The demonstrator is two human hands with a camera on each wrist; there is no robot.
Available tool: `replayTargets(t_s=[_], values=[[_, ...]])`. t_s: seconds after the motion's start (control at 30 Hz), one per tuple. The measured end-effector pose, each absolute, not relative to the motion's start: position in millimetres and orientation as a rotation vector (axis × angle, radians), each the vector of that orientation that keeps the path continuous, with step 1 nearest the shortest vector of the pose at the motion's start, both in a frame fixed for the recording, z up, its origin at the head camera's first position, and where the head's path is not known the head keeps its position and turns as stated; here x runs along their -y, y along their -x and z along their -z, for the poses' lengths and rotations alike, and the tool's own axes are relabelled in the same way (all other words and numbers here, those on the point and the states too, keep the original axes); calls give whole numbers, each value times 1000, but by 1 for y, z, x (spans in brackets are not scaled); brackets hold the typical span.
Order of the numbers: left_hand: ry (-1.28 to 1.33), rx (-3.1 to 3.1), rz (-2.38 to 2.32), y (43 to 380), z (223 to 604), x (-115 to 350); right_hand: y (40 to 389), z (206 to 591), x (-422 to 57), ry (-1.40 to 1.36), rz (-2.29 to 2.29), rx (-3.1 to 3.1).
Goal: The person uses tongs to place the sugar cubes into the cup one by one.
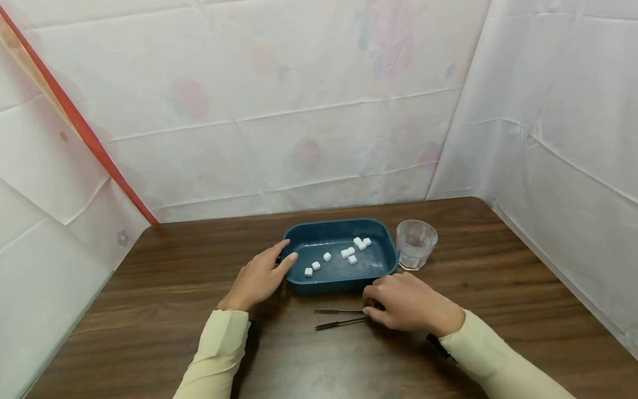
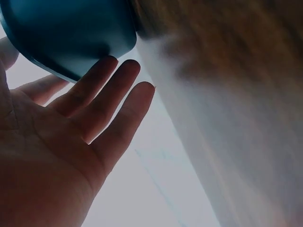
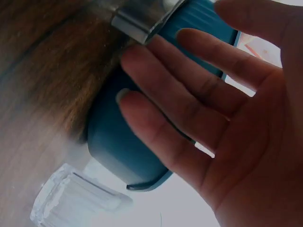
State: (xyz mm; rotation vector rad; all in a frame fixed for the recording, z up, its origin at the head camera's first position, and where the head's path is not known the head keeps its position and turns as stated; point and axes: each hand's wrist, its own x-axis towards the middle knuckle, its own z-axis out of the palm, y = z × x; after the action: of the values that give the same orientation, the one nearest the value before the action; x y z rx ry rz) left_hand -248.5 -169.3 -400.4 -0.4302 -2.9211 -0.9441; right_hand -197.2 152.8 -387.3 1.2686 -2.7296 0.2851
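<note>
A blue rectangular tray (image 1: 319, 287) holds several small white cubes (image 1: 353, 259), scattered over its bottom. My left hand (image 1: 259, 279) is at the tray's left end, thumb over the rim and fingers along the outer wall. In the left wrist view its fingers (image 2: 124, 113) are spread and nearly straight. Metal tongs (image 1: 329, 325) lie on the table before the tray, tips to the left, one arm ridged. My right hand (image 1: 411, 302) is over their bent end. In the right wrist view the fingertips reach the tongs (image 3: 132, 28), while the thumb stands apart.
A clear glass (image 1: 416, 244) with some clear liquid stands just right of the tray. The brown wooden table (image 1: 164, 310) runs to white patterned sheets (image 1: 239, 160) at the back and sides.
</note>
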Motion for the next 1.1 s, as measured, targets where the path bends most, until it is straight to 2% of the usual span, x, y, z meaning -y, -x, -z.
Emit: replayTargets(t_s=[0.7, 1.1], values=[[419, 2953, 923, 259, 403, 161, 196, 396, -139, -1303, -10, 2708], [457, 2963, 955, 258, 404, 160, 198, 400, -139, -1308, -25, 2691]])
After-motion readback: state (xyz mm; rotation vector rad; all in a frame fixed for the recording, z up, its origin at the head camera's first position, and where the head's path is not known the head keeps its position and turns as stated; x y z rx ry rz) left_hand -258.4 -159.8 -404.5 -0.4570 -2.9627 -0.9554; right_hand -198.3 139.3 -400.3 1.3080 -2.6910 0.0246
